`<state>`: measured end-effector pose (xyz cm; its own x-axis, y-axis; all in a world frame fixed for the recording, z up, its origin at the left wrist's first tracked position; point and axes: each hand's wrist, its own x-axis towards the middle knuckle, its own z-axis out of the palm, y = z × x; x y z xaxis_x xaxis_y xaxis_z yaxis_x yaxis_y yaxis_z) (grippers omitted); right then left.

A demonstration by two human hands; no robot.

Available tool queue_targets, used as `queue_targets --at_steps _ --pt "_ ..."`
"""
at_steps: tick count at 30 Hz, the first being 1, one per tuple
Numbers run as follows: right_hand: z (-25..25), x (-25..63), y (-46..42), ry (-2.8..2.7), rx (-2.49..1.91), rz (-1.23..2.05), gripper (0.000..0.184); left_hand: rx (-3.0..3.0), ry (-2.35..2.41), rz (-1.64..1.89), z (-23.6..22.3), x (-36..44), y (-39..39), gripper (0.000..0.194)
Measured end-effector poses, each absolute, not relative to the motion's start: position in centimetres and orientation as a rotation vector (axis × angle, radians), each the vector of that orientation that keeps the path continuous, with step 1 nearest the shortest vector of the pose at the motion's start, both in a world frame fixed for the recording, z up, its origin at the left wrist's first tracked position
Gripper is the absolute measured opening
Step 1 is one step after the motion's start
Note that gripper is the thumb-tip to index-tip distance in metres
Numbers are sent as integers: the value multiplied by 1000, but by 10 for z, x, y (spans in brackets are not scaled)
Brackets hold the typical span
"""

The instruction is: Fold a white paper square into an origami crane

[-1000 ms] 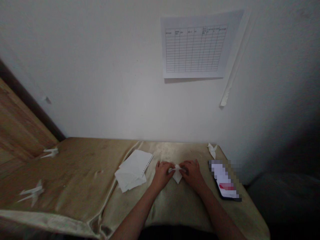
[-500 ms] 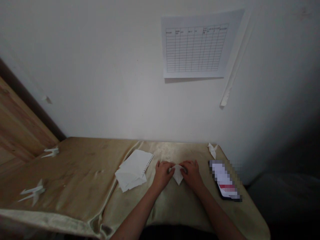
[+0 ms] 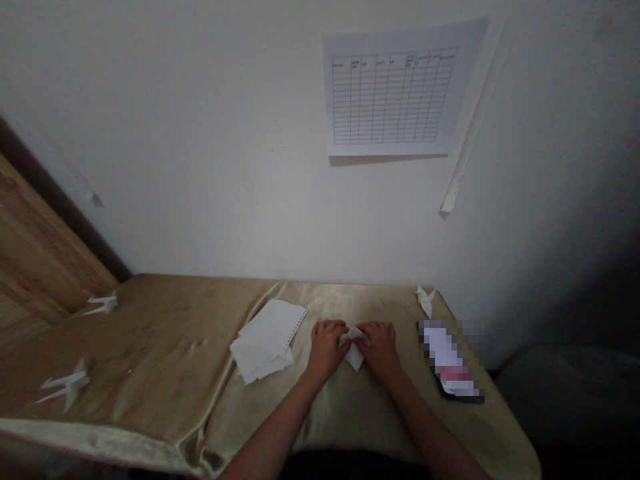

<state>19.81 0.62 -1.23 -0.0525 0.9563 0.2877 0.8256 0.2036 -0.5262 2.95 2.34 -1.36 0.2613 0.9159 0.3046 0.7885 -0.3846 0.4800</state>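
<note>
A small folded white paper piece (image 3: 354, 356) lies on the tan cloth-covered table (image 3: 165, 347), its lower point towards me. My left hand (image 3: 326, 347) pinches its left upper edge with curled fingers. My right hand (image 3: 381, 345) does the same on the right upper edge. Both hands rest on the table, close together, with the paper between them.
A stack of white sheets (image 3: 266, 340) lies left of my hands. A phone (image 3: 451, 368) lies to the right. Folded paper birds stand at the far right corner (image 3: 425, 299) and on the left (image 3: 101, 305), (image 3: 65, 386). A printed chart (image 3: 393, 97) hangs on the wall.
My hands have drawn closer together over the folded paper, and the fingers have curled in, covering more of its top.
</note>
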Motion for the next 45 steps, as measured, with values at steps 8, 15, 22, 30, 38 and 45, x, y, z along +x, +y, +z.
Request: queue_targets --at_steps 8,15,22,30,38,45 --pt "-13 197 7 -1897 -1726 341 36 2303 1652 767 -10 31 22 29" --pt "-13 196 6 -1904 -1747 336 44 2283 1648 771 -10 31 22 35" --pt "-12 201 6 -1930 -1681 313 39 2293 1612 773 -11 29 22 33" --pt "-16 199 9 -1936 -1684 290 34 2316 1620 765 -9 30 22 29" --pt "-19 199 10 -1964 -1710 288 43 2275 1671 761 -8 31 23 26" --pt "-20 198 9 -1974 -1705 278 48 2258 1678 755 -6 33 22 31"
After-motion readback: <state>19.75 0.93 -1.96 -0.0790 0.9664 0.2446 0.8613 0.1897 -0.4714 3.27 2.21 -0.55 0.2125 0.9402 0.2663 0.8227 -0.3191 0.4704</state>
